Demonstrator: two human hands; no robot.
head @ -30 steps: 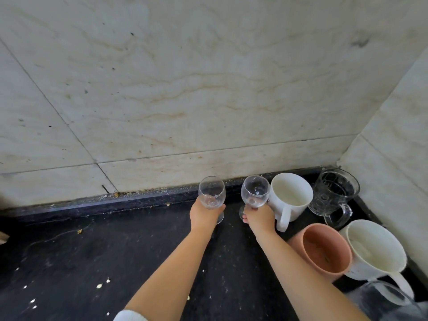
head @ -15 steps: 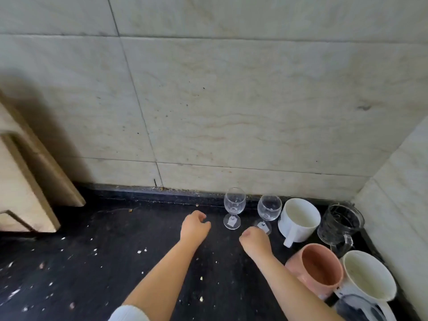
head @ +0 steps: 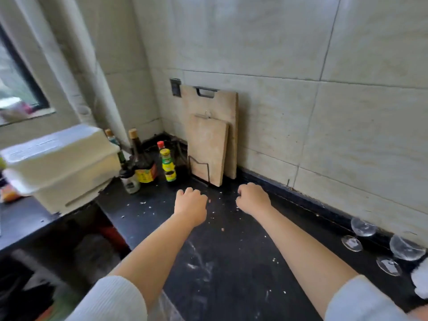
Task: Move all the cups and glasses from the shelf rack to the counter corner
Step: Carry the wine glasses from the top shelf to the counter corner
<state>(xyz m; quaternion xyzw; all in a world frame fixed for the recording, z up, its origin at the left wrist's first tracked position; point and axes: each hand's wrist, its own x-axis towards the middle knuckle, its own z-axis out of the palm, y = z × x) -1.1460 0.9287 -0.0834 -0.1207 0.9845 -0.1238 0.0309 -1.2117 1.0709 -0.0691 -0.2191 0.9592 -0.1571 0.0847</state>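
Observation:
Two clear stemmed glasses stand on the black counter (head: 231, 262) by the wall at the far right: one glass (head: 362, 228) further back, the other glass (head: 406, 249) nearer the frame edge. A sliver of a white mug (head: 420, 283) shows at the right border. My left hand (head: 191, 202) and my right hand (head: 253, 198) hover over the counter's middle with fingers loosely curled and nothing in them, well left of the glasses. No shelf rack is in sight.
Two wooden cutting boards (head: 209, 144) lean on the tiled wall in a wire stand. Sauce bottles (head: 168, 162) cluster in the far corner. A white plastic container (head: 60, 163) sits at the left, beside a window (head: 16, 89). Crumbs dot the counter.
Both hands let go of the stemmed glasses, which now stand by the mugs. The hands drew back and the view swung left, away from the corner, bringing the cutting boards and bottles into sight.

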